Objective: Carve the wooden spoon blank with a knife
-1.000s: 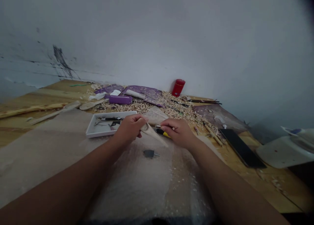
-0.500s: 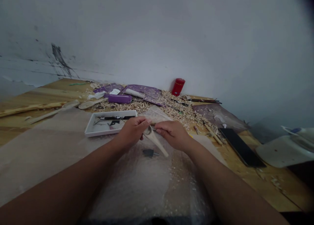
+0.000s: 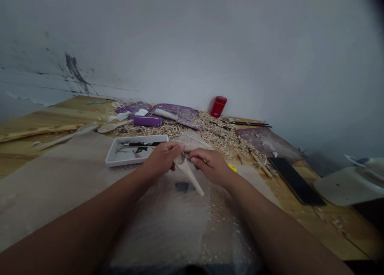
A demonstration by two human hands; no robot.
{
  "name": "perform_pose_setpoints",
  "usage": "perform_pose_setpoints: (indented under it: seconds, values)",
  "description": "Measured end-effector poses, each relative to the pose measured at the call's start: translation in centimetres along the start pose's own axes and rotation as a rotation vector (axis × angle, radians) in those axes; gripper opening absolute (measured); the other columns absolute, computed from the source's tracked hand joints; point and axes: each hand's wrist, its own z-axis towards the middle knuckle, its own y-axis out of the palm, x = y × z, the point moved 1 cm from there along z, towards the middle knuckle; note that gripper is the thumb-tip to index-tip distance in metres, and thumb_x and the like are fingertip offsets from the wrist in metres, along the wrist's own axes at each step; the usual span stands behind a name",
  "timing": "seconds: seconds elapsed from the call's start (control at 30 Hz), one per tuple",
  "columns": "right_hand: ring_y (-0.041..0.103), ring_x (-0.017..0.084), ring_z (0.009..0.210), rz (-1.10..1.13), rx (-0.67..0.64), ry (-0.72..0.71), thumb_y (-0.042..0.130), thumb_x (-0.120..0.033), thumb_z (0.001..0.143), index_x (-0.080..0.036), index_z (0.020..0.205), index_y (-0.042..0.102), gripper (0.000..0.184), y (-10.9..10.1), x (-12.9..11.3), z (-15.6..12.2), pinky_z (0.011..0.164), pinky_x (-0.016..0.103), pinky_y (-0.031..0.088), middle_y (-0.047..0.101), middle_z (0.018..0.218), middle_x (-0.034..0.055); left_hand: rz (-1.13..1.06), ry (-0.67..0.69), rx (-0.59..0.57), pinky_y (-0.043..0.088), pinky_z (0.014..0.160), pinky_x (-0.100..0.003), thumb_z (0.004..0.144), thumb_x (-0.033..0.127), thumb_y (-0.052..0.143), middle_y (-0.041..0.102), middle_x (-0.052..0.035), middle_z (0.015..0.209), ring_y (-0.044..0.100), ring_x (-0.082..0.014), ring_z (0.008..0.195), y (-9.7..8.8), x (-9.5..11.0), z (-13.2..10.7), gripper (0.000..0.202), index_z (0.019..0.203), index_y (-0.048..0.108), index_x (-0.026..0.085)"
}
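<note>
Over the workbench [image 3: 315, 223], the left hand [image 3: 162, 159] clamps a pale wooden spoon [image 3: 187, 175], its handle pointing down and toward the body. The right hand [image 3: 211, 166] grips a small knife [image 3: 192, 158] — blade at the spoon's bowl. Just beyond lie a white tray [image 3: 126, 157] and wood shavings [image 3: 216, 139].

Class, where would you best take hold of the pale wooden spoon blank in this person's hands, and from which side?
Take the pale wooden spoon blank by its narrow tapered handle, coming from the near side: it juts free toward the person, while the left hand and right hand crowd the wider bowl end.
</note>
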Motion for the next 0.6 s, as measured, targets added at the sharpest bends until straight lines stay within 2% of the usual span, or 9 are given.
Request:
perform_pose_setpoints:
  seconds: [0.1, 0.2, 0.4, 0.5, 0.6]
  values:
    - [0.048, 0.008, 0.059, -0.058, -0.01, -0.027, 0.039, -0.023, 0.085, -0.019, 0.082, 0.055, 0.017, 0.14, -0.29, 0.04, 0.057, 0.017, 0.033, 0.055, 0.066, -0.0021, 0.018, -0.019, -0.008, 0.027, 0.034, -0.017, 0.077, 0.048, 0.039, 0.041, 0.0049, 0.043, 0.034, -0.0057, 0.034, 0.38, 0.19, -0.24, 0.038, 0.059, 0.05, 0.016]
    - [0.049, 0.008, 0.062, -0.056, -0.051, -0.047, 0.036, -0.023, 0.086, -0.019, 0.082, 0.056, 0.02, -0.04, -0.34, 0.02, 0.058, 0.017, 0.032, 0.057, 0.07, -0.0017, -0.041, -0.018, 0.004, 0.03, 0.036, -0.018, 0.076, 0.048, 0.04, 0.041, 0.0044, 0.043, 0.036, -0.0066, 0.036, 0.35, 0.0, -0.11, 0.038, 0.057, 0.048, 0.017]
    - [0.049, 0.007, 0.062, -0.001, -0.167, -0.119, 0.036, -0.022, 0.086, -0.02, 0.085, 0.057, 0.021, -0.24, -0.75, -0.24, 0.057, 0.016, 0.033, 0.057, 0.072, -0.0026, -0.167, 0.008, 0.084, 0.03, 0.037, -0.019, 0.075, 0.045, 0.042, 0.041, 0.0034, 0.046, 0.038, -0.0081, 0.038, -0.35, -0.15, 0.36, 0.032, 0.056, 0.046, 0.019]
    - [0.049, 0.007, 0.063, -0.012, -0.168, -0.131, 0.035, -0.023, 0.087, -0.021, 0.088, 0.056, 0.022, -0.1, -0.92, -0.24, 0.058, 0.016, 0.033, 0.057, 0.073, -0.0031, -0.135, -0.005, 0.024, 0.03, 0.04, -0.02, 0.075, 0.042, 0.042, 0.042, 0.0023, 0.046, 0.039, -0.0083, 0.039, -0.35, 0.34, 0.07, 0.032, 0.053, 0.046, 0.018]
    - [0.048, 0.008, 0.063, -0.051, -0.113, -0.116, 0.035, -0.024, 0.087, -0.02, 0.084, 0.055, 0.021, -0.06, -0.92, -0.12, 0.058, 0.017, 0.032, 0.056, 0.071, -0.0029, -0.1, -0.012, -0.047, 0.028, 0.04, -0.02, 0.075, 0.042, 0.042, 0.04, 0.0024, 0.045, 0.036, -0.0082, 0.039, -0.07, 0.59, -0.36, 0.034, 0.052, 0.045, 0.018]
